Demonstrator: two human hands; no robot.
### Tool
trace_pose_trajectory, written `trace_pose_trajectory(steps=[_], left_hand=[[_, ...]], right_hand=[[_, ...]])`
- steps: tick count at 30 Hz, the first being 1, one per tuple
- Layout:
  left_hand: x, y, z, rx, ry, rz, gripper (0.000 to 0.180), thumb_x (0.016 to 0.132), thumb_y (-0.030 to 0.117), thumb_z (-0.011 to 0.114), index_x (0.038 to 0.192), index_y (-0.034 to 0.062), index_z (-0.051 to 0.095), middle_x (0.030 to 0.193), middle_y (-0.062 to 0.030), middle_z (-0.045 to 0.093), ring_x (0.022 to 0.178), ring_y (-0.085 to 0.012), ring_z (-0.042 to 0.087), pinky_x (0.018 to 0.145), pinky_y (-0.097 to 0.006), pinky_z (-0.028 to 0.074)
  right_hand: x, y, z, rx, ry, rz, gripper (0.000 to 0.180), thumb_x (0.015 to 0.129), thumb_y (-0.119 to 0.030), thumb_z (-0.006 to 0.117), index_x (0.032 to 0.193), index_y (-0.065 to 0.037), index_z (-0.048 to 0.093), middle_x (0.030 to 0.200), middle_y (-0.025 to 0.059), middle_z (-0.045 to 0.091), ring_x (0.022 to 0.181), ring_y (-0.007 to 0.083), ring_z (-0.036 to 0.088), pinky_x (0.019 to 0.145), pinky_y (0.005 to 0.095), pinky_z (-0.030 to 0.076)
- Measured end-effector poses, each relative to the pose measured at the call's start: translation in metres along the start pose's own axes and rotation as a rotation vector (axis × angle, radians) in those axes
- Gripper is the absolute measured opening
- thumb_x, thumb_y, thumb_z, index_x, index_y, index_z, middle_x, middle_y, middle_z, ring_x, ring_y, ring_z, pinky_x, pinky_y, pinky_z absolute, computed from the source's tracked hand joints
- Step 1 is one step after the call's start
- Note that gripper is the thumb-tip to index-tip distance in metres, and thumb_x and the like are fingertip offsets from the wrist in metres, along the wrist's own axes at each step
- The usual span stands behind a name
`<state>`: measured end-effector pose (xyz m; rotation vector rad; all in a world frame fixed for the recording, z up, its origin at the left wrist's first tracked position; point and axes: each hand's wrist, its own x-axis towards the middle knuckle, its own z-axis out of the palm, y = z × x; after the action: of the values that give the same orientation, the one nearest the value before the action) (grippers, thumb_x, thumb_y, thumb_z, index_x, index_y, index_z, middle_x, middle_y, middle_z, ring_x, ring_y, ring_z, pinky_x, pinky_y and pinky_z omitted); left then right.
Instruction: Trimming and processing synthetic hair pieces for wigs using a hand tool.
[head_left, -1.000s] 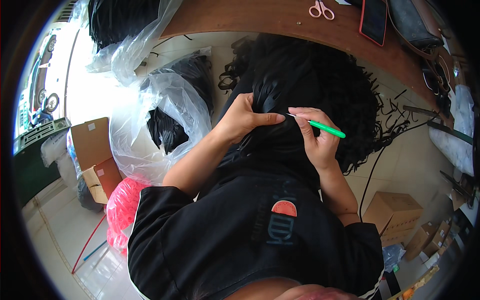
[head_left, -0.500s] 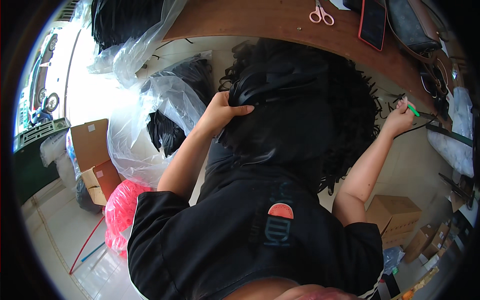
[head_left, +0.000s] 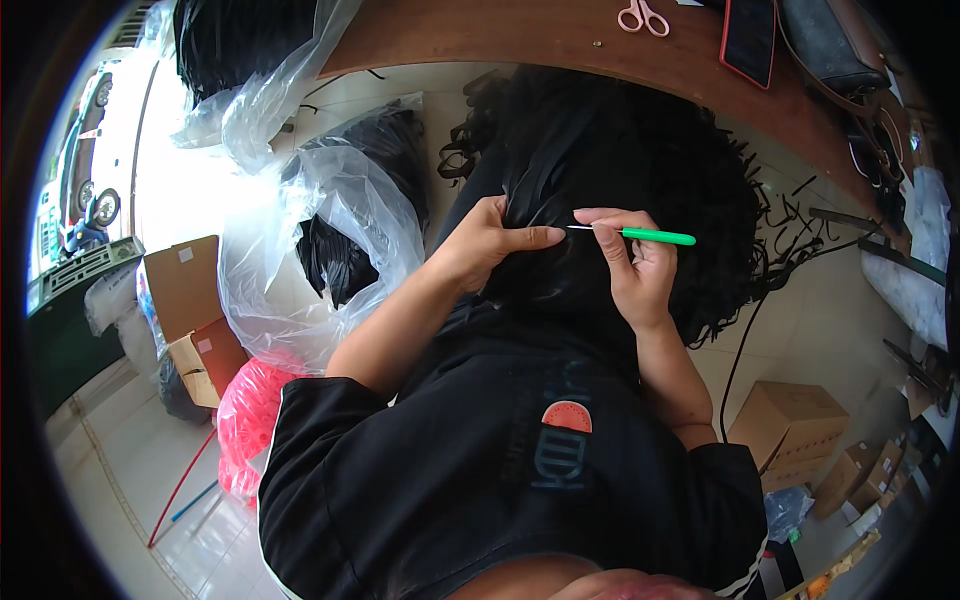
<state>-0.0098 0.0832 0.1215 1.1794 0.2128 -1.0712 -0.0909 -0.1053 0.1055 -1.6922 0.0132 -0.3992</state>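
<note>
Across my lap lies a large bundle of black fabric straps, with many loose ends curling out at its right side. My left hand pinches a black strap between thumb and fingers at the near left part of the bundle. Just right of it, my right hand holds a slim green-handled tool with a thin metal tip. That tip points left, close to my left thumb. Black on black hides whether the tip touches the strap.
Pink-handled scissors, a red-edged phone and a dark bag rest on the brown table ahead. Clear plastic bags with black material stand left, near a pink bag. Cartons sit at right.
My right hand has come in from the far right, bringing the green-handled tool beside my left hand. The left hand has shifted slightly right and down, still on the bundle.
</note>
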Motion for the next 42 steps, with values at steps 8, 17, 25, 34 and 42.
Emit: trace_pose_trajectory(steps=[8, 17, 25, 34, 42], left_hand=[[-0.004, -0.003, 0.010, 0.034, 0.024, 0.145, 0.038, 0.076, -0.001, 0.079, 0.110, -0.0037, 0.063, 0.103, -0.0106, 0.070, 0.091, -0.0166, 0.068, 0.085, -0.030, 0.054], [-0.001, -0.005, 0.006, 0.121, 0.049, 0.155, 0.042, 0.075, -0.001, 0.080, 0.112, -0.0056, 0.062, 0.105, -0.0120, 0.069, 0.093, -0.0170, 0.068, 0.086, -0.030, 0.053], [0.011, -0.001, -0.032, 0.089, 0.080, 0.037, 0.036, 0.079, 0.000, 0.074, 0.111, -0.0072, 0.059, 0.104, -0.0148, 0.068, 0.088, -0.0175, 0.068, 0.078, -0.028, 0.055], [0.020, -0.011, -0.036, -0.030, 0.186, -0.201, 0.043, 0.081, 0.008, 0.076, 0.117, -0.0061, 0.056, 0.102, -0.0144, 0.068, 0.085, -0.0197, 0.068, 0.079, -0.033, 0.057], [0.006, -0.002, -0.005, -0.035, -0.014, -0.140, 0.039, 0.074, 0.000, 0.081, 0.110, -0.0019, 0.064, 0.098, -0.0108, 0.071, 0.085, -0.0181, 0.070, 0.081, -0.032, 0.057]], right_hand=[[-0.004, -0.004, -0.002, 0.009, 0.007, 0.018, 0.013, 0.096, -0.013, 0.061, 0.093, -0.001, 0.064, 0.094, 0.0114, 0.073, 0.085, 0.0195, 0.071, 0.075, 0.0272, 0.055], [-0.004, -0.005, 0.004, -0.352, -0.029, -0.310, 0.008, 0.087, -0.002, 0.067, 0.092, -0.001, 0.062, 0.094, 0.0129, 0.071, 0.086, 0.0275, 0.071, 0.076, 0.0328, 0.058], [0.059, 0.084, -0.182, -0.887, 0.851, -0.076, 0.017, 0.098, -0.012, 0.055, 0.092, 0.001, 0.064, 0.087, 0.0129, 0.073, 0.083, 0.0221, 0.073, 0.075, 0.0310, 0.060], [0.035, 0.109, -0.154, -0.392, 0.561, 0.204, 0.028, 0.096, -0.027, 0.063, 0.092, 0.001, 0.065, 0.091, 0.0083, 0.072, 0.084, 0.0141, 0.067, 0.078, 0.0282, 0.053], [-0.012, 0.005, -0.007, 0.093, 0.003, 0.154, 0.013, 0.096, -0.013, 0.062, 0.094, 0.000, 0.064, 0.095, 0.0117, 0.072, 0.085, 0.0157, 0.069, 0.078, 0.0253, 0.053]])
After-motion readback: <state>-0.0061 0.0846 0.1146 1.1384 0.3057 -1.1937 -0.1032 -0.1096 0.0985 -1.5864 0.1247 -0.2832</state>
